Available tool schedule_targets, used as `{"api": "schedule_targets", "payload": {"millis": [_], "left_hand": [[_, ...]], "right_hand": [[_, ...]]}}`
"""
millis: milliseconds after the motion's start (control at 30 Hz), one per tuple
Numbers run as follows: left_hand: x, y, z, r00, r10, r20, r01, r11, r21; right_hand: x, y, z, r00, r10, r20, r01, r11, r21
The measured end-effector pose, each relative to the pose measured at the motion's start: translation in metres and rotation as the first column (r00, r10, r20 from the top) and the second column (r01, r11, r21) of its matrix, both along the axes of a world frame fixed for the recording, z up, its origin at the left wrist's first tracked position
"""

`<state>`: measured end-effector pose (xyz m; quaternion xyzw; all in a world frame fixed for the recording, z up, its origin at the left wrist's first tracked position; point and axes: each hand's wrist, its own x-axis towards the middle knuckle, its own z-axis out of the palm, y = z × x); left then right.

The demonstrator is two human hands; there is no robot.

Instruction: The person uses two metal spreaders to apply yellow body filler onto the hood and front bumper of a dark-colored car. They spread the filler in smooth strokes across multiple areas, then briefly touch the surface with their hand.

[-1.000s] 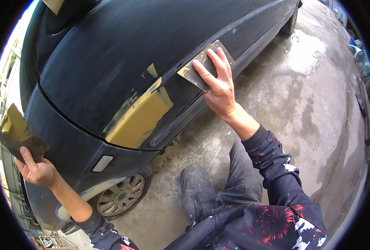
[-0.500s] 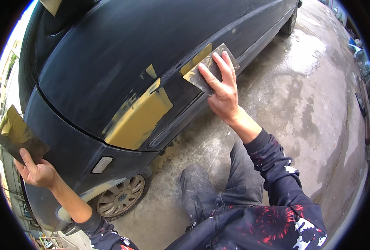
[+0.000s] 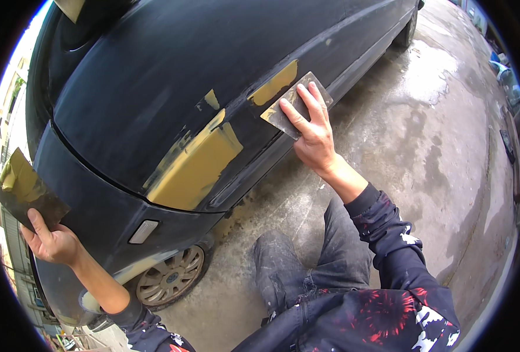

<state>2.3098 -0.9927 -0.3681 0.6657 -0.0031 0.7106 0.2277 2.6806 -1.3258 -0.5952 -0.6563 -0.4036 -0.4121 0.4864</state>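
Observation:
My right hand (image 3: 314, 126) grips a flat putty spreader (image 3: 284, 119), three fingers pressed along its face. The spreader is over the lower side of a dark car panel (image 3: 172, 76), just below a yellow patch of body filler (image 3: 276, 83). A larger yellow filler patch (image 3: 195, 170) covers the panel's lower rear corner, with a small patch (image 3: 212, 100) above it. At the far left, my left hand (image 3: 53, 242) holds a dark square plate (image 3: 40, 202) from below, thumb on top. A lump of yellow filler (image 3: 21, 179) lies on that plate.
Below the panel, the car's wheel (image 3: 172, 276) shows beside my knees. A small rectangular side lamp (image 3: 144, 232) sits on the fender. Concrete floor (image 3: 389, 193) runs along the right, with a wet bright spot. Assorted clutter (image 3: 506, 76) lines the far right edge.
My right hand and its spreader have shifted slightly down, away from the upper filler patch, uncovering more of it. My left hand has stayed in place with the plate.

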Motion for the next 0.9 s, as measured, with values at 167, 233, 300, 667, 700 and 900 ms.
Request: {"api": "schedule_targets", "payload": {"millis": [167,233,300,667,700,900], "left_hand": [[0.001,0.0,-0.001,0.999,0.045,-0.021,-0.044,0.997,0.057],[0.002,-0.002,0.0,1.0,0.028,-0.008,-0.028,0.999,0.047],[0.003,-0.005,0.0,1.0,0.029,0.006,-0.029,0.999,0.039],[0.008,-0.006,-0.001,1.0,0.006,0.013,-0.006,1.0,-0.001],[0.008,-0.006,-0.001,1.0,0.005,0.009,-0.005,1.0,0.0],[0.0,0.006,-0.004,1.0,0.011,0.003,-0.011,1.0,0.015]], "right_hand": [[0.007,0.003,0.02,1.0,-0.015,0.01,0.015,1.0,0.021],[0.009,0.01,0.024,1.0,-0.014,-0.009,0.014,1.0,-0.006],[0.01,0.017,0.02,1.0,-0.012,0.014,0.011,1.0,0.022],[0.002,-0.008,0.003,0.999,-0.026,-0.025,0.025,0.999,-0.046],[0.004,-0.01,0.008,0.999,-0.038,-0.02,0.037,0.998,-0.045],[0.018,0.005,0.025,0.999,-0.022,0.031,0.022,1.0,0.001]]}}
